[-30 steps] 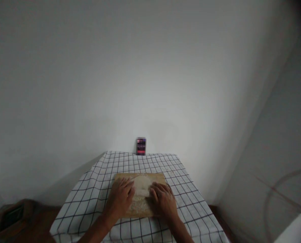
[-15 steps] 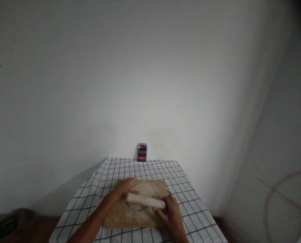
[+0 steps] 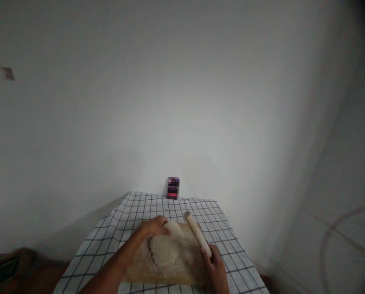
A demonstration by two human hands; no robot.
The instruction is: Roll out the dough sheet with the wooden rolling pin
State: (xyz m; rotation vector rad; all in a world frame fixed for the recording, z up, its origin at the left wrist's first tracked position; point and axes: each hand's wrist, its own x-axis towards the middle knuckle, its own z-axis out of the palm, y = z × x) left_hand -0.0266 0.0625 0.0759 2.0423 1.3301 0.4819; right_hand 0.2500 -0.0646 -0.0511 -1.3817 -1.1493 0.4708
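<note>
A flattened sheet of pale dough lies on a floury wooden board, its left edge ragged. My left hand is closed on the dough's far edge, thumb on the near side, and that part looks raised or folded. In my right hand is the near end of a whitish rolling pin. The pin slants away over the board's right side, its far end pointing up and left, apart from the dough.
Under the board, a white tablecloth with dark checks covers the table. At the back, against the pale wall, stands a small blurred dark and red object. A dark boxy item sits low at the left.
The rolling pin has come off the dough and swung to the right, now held only at its near end. My left hand has taken hold of the dough's far edge.
</note>
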